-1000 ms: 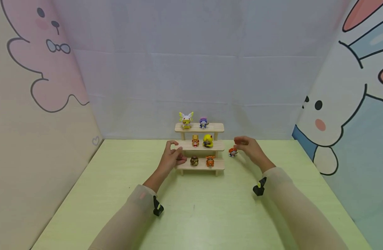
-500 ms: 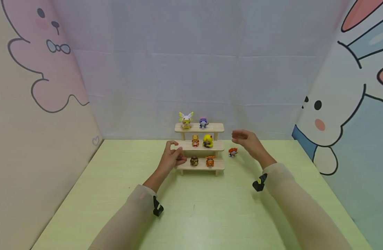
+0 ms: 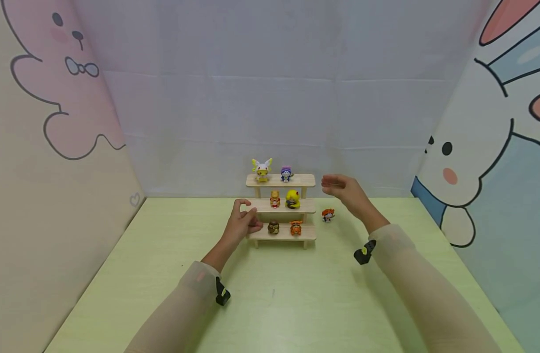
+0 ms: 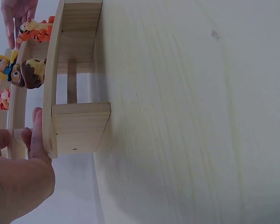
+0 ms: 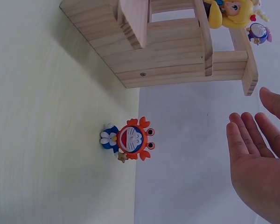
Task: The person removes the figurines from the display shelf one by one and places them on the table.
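A three-tier wooden display shelf (image 3: 281, 232) stands on the table with several small figurines on it. My left hand (image 3: 241, 223) grips its left end at the middle and bottom tiers; in the left wrist view, fingers (image 4: 38, 133) reach in beside the bottom board. My right hand (image 3: 347, 191) is raised by the right end of the top tier, fingers extended, holding nothing. Below it, a blue cat figurine in a red crab hat (image 5: 129, 139) stands upright on the table, right of the shelf. An owl figurine (image 4: 31, 73) and an orange tiger figurine (image 3: 296, 227) occupy the bottom tier.
The middle tier bears a bear figurine (image 3: 275, 199) and a yellow-haired figurine (image 3: 292, 199). Up top are a white-eared yellow figurine (image 3: 262, 170) and a purple-hatted one (image 3: 286, 173). A pale cloth wall (image 3: 287, 108) rises behind the table (image 3: 270, 304).
My right hand has risen from beside the crab-hat figurine and shifted left toward the top tier, its fingers away from the figurine. My left hand stays on the shelf.
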`<control>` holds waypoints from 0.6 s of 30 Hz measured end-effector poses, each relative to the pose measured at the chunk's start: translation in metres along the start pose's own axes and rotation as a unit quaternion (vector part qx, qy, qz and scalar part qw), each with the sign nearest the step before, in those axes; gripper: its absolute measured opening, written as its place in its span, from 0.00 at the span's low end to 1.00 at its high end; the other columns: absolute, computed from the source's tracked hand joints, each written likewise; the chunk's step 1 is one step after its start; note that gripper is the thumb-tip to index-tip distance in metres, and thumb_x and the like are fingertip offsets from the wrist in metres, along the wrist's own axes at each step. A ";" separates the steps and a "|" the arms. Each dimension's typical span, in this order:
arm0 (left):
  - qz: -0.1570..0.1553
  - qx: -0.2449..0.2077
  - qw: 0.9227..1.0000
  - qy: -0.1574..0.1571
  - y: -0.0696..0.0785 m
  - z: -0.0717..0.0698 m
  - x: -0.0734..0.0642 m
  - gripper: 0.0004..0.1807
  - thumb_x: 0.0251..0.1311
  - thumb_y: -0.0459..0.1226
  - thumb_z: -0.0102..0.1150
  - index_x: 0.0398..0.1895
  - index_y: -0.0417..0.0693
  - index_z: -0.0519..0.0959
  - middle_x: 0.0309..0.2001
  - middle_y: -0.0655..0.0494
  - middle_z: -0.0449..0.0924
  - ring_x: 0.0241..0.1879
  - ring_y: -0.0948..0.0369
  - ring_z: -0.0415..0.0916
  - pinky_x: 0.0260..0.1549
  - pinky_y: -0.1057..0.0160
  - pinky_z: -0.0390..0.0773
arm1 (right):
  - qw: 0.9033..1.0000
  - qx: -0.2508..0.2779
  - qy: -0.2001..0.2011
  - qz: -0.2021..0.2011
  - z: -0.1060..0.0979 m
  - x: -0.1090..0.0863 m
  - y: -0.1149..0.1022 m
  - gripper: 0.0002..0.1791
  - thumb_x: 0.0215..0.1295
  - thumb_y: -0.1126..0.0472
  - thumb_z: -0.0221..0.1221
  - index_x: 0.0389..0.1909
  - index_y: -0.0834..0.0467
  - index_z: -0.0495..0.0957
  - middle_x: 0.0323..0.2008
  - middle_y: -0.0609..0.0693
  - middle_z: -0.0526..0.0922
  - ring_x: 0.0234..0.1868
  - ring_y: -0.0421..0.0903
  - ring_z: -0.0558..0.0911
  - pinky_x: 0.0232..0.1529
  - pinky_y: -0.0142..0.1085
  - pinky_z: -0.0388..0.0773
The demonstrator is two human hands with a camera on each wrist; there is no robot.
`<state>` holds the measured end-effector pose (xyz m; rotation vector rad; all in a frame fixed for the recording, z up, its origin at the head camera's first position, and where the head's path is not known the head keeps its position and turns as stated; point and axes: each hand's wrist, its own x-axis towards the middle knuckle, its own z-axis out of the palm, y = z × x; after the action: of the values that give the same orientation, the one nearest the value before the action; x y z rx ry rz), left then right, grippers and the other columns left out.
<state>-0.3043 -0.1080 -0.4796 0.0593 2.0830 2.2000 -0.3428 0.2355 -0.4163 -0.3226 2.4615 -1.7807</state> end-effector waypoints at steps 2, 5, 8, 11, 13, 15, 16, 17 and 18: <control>0.001 -0.001 1.000 0.000 0.000 0.000 0.000 0.17 0.80 0.38 0.51 0.63 0.47 0.59 0.32 0.47 0.77 0.30 0.57 0.86 0.35 0.61 0.90 | 1.000 0.000 -0.002 -0.002 0.000 0.000 -0.004 0.31 0.77 0.59 0.60 0.75 0.64 0.65 0.72 0.63 0.70 0.71 0.60 0.72 0.75 0.54 0.67; 0.001 0.000 1.000 -0.001 0.001 0.000 -0.001 0.17 0.80 0.38 0.50 0.63 0.47 0.59 0.32 0.47 0.77 0.30 0.57 0.86 0.35 0.61 0.90 | 1.000 0.003 -0.004 -0.002 0.000 0.002 -0.010 0.31 0.77 0.60 0.60 0.75 0.64 0.64 0.73 0.63 0.69 0.72 0.60 0.71 0.75 0.54 0.67; 0.002 0.003 1.000 -0.002 0.001 0.000 -0.001 0.17 0.81 0.38 0.50 0.63 0.47 0.59 0.32 0.47 0.76 0.30 0.57 0.86 0.35 0.61 0.90 | 1.000 0.001 -0.004 0.001 0.002 0.003 -0.019 0.30 0.77 0.62 0.59 0.75 0.64 0.65 0.73 0.64 0.69 0.72 0.60 0.70 0.75 0.53 0.67; 0.002 0.001 1.000 -0.002 0.000 0.000 0.000 0.16 0.80 0.38 0.51 0.62 0.48 0.60 0.32 0.47 0.77 0.30 0.57 0.86 0.35 0.61 0.90 | 1.000 0.000 -0.004 0.001 0.004 0.004 -0.026 0.29 0.77 0.62 0.59 0.75 0.63 0.66 0.73 0.63 0.69 0.72 0.60 0.70 0.75 0.53 0.67; 0.002 0.000 1.000 -0.001 0.000 0.000 0.000 0.15 0.80 0.38 0.51 0.62 0.49 0.60 0.33 0.47 0.77 0.30 0.57 0.86 0.34 0.61 0.90 | 1.000 -0.001 -0.003 -0.001 0.005 0.004 -0.029 0.29 0.77 0.60 0.60 0.74 0.61 0.66 0.72 0.61 0.70 0.72 0.59 0.71 0.75 0.53 0.67; 0.001 0.000 1.000 -0.001 0.000 0.000 0.000 0.15 0.80 0.38 0.50 0.62 0.49 0.60 0.33 0.46 0.77 0.30 0.56 0.86 0.34 0.61 0.90 | 1.000 0.002 -0.003 -0.008 0.006 0.008 -0.028 0.30 0.76 0.58 0.61 0.74 0.60 0.67 0.72 0.60 0.71 0.72 0.57 0.71 0.75 0.53 0.67; 0.001 0.000 1.000 -0.001 0.000 0.000 0.000 0.15 0.80 0.38 0.51 0.62 0.49 0.60 0.33 0.46 0.77 0.30 0.56 0.86 0.34 0.61 0.90 | 1.000 0.001 -0.004 -0.012 0.007 0.009 -0.029 0.30 0.76 0.58 0.61 0.74 0.60 0.67 0.72 0.60 0.71 0.72 0.57 0.71 0.75 0.52 0.67; 0.000 0.001 1.000 -0.001 0.000 -0.001 0.000 0.16 0.80 0.39 0.50 0.62 0.48 0.60 0.33 0.46 0.77 0.30 0.56 0.86 0.35 0.61 0.90 | 1.000 0.001 -0.005 -0.014 0.007 0.010 -0.031 0.30 0.76 0.57 0.62 0.74 0.61 0.67 0.72 0.60 0.71 0.72 0.57 0.71 0.75 0.52 0.67; 0.000 0.003 1.000 -0.002 0.000 -0.001 0.001 0.16 0.81 0.39 0.50 0.62 0.48 0.60 0.33 0.46 0.78 0.31 0.57 0.86 0.35 0.61 0.90 | 1.000 0.003 -0.006 -0.016 0.008 0.011 -0.032 0.31 0.76 0.57 0.62 0.74 0.61 0.67 0.72 0.60 0.71 0.72 0.57 0.71 0.75 0.52 0.67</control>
<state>-0.3051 -0.1086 -0.4801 0.0638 2.0875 2.1932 -0.3477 0.2158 -0.3883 -0.3724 2.4576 -1.7922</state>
